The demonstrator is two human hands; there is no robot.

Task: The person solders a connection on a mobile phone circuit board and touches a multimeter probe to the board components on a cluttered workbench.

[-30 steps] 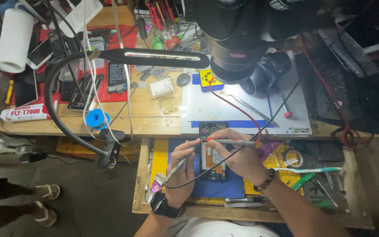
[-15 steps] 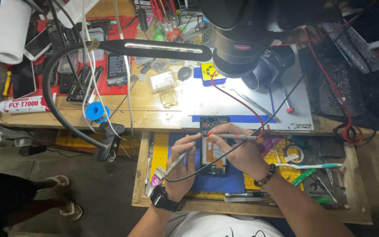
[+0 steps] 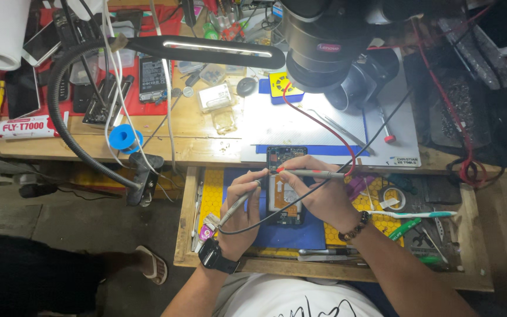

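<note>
I am steadying both probes on the opened phone (image 3: 283, 196) lying in the drawer (image 3: 476, 246), left hand (image 3: 243, 208) fingers clamped on the black probe (image 3: 237, 205), right hand (image 3: 318, 191) pinching the red probe (image 3: 315, 174), tips kept still.

An opened phone (image 3: 284, 188) is seen lying on a blue mat (image 3: 289, 235) inside a pulled-out wooden drawer (image 3: 476, 235). A grey probe (image 3: 236, 205) is held in the left hand (image 3: 243, 211), its tip set at the phone's left edge. A second probe with a red lead (image 3: 312, 174) is gripped by the right hand (image 3: 318, 191) and laid across the phone's upper part. A black watch (image 3: 215, 258) is worn on the left wrist, a bead bracelet (image 3: 356, 226) on the right. A microscope head (image 3: 324, 47) and a lit lamp bar (image 3: 206, 50) are positioned above the bench (image 3: 89, 144).
</note>
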